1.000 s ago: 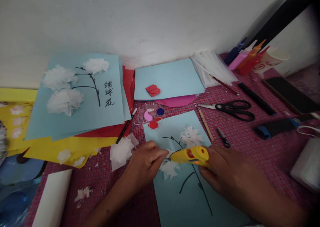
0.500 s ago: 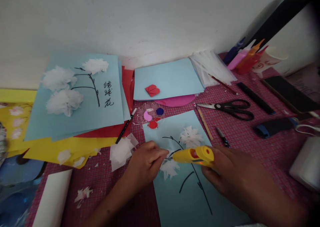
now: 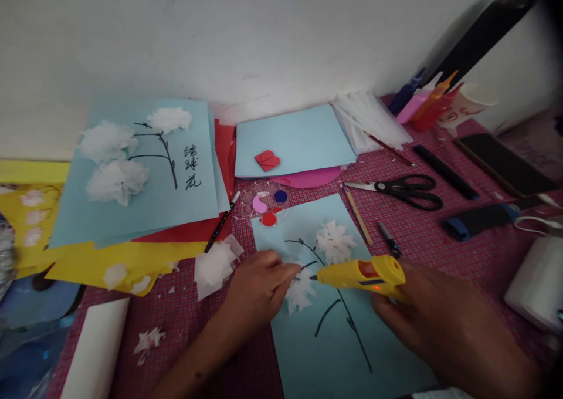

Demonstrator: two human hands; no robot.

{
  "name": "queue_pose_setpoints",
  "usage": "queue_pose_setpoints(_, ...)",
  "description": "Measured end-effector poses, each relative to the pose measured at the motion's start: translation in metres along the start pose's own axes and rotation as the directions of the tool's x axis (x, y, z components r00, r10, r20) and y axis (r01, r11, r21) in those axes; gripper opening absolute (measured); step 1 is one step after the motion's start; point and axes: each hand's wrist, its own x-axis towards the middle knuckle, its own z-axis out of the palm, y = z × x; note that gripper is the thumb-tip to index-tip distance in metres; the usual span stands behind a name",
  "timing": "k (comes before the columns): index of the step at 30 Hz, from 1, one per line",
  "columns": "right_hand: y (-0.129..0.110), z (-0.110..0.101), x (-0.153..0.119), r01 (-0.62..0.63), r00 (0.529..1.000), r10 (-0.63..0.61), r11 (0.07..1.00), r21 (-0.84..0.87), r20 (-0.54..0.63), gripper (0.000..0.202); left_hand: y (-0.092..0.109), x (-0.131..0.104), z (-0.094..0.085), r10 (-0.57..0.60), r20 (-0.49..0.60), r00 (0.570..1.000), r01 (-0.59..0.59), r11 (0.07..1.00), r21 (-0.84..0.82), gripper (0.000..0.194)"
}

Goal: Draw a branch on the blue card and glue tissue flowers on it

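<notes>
My right hand [image 3: 433, 311] grips a yellow hot glue gun [image 3: 360, 273], its dark nozzle pointing left over a light blue sheet [image 3: 308, 352]. Drawn on that sheet is a dark branch with side twigs. A white tissue-paper flower [image 3: 335, 242] sits at the branch's upper right. Just left of the nozzle lies a second white paper flower [image 3: 300, 293], partly covered by my left hand [image 3: 264, 279]. The left thumb and forefinger are pinched together at this flower's upper edge; whatever is between them is too small to make out.
Left stands a finished-looking blue sheet [image 3: 176, 211] with white flowers and writing. Tissue squares [image 3: 215, 270] lie beside my left forearm. Black-handled scissors [image 3: 396, 190], a marker [image 3: 446, 172], a phone [image 3: 505, 164] and paint bottles [image 3: 433, 102] are on the right. Blue paper [image 3: 294, 138] is stacked behind.
The glue gun has drawn back to the right with my right hand, so its nozzle is farther from my left fingertips. My left hand stays almost in place, still pinched.
</notes>
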Motion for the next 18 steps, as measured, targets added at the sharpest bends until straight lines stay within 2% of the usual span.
queue_pose_setpoints(6,-0.001,-0.003,-0.004,-0.018,1.000,0.018,1.000,0.000,-0.025,0.019,0.000,-0.003,-0.003,0.013,0.025,1.000,-0.013,1.000,-0.007,0.032)
queue_pose_setpoints(12,-0.001,-0.005,-0.012,-0.084,0.995,0.083,0.996,-0.025,-0.052,0.022,-0.002,-0.007,-0.010,-0.031,-0.018,0.999,0.029,0.995,-0.091,0.041)
queue_pose_setpoints(15,0.000,-0.003,-0.018,-0.188,0.982,0.189,0.982,0.027,-0.025,0.023,-0.004,-0.010,-0.012,-0.021,-0.073,0.997,0.013,0.993,-0.118,0.040)
queue_pose_setpoints(18,0.001,-0.001,-0.025,-0.357,0.934,0.356,0.923,0.143,0.029,0.031,-0.008,-0.013,-0.014,-0.019,-0.152,0.988,-0.002,0.990,-0.138,0.037)
